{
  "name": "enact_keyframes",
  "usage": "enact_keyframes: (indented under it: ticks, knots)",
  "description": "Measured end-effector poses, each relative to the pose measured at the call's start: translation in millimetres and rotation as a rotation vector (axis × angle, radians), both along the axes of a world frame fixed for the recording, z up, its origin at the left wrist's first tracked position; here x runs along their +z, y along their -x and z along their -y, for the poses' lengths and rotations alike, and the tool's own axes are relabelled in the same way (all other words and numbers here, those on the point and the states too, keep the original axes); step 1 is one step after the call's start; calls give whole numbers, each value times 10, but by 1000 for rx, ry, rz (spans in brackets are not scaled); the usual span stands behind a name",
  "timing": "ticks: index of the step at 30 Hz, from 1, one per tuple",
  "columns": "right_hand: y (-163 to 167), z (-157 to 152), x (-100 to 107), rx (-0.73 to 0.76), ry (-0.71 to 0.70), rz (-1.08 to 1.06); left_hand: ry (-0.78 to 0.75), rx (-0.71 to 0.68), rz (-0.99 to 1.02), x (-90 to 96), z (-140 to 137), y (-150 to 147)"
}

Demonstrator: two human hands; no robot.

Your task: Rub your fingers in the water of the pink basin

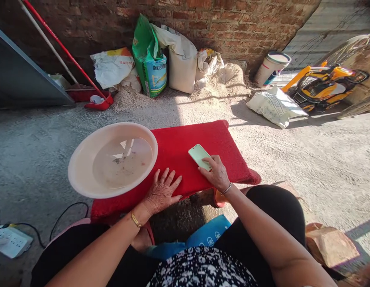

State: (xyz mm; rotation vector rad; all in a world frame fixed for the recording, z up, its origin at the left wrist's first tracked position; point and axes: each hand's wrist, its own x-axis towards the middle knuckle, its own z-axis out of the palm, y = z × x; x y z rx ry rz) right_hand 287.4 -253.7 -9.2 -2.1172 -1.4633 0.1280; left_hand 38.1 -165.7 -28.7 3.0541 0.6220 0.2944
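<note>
A pale green phone (197,154) lies on a red cloth (175,145) that covers a low table in front of me. My right hand (216,172) has its thumb and fingers around the phone's near end. On the cloth's near edge rests my left hand (164,190), flat, fingers spread and holding nothing. Just beyond that hand, to the left, stands a wide pale plastic basin (80,175). It holds cloudy water with dark bits at the bottom.
A power strip (12,241) with cords lies at the lower left. Along the brick wall stand a red dustpan (101,103), a green sack (147,65), a white sack (183,63) and a bucket (270,71). A yellow toy digger (325,85) is at the right.
</note>
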Motion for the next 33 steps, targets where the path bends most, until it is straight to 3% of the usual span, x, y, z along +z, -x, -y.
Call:
enact_keyframes:
  ticks: [3, 9, 11, 13, 17, 19, 21, 25, 27, 30, 33]
  knots:
    - [63, 43, -41, 67, 25, 39, 1, 5, 10, -9, -3, -2]
    - [-599, 179, 40, -357, 47, 107, -4, 0, 39, -30, -1, -7]
    - [-644, 197, 71, -393, -2, 99, -4, -1, 40, -30, 0, -5]
    - [-507, 192, 77, -309, -43, 71, -3, -1, 39, -32, 0, -1]
    - [-66, 147, 20, 48, -49, 9, -7, 2, 41, -54, -7, 6]
    - [-1, 134, -16, 150, -34, 20, -8, -3, 35, -69, -9, 10]
    - [-99, 132, -37, 98, -9, 55, -9, -7, 29, -77, -7, 13]
    - [-493, 79, 0, -270, 9, 128, 0, -3, -2, -57, 9, 12]
    - [-573, -31, 45, -343, -25, 128, 13, -11, -25, -44, 16, 9]
    - [-388, -346, 85, -225, -61, 106, 26, -16, -37, -53, 19, 4]
    - [50, -774, 48, -67, -63, 68, 38, -14, -26, -93, 19, 1]
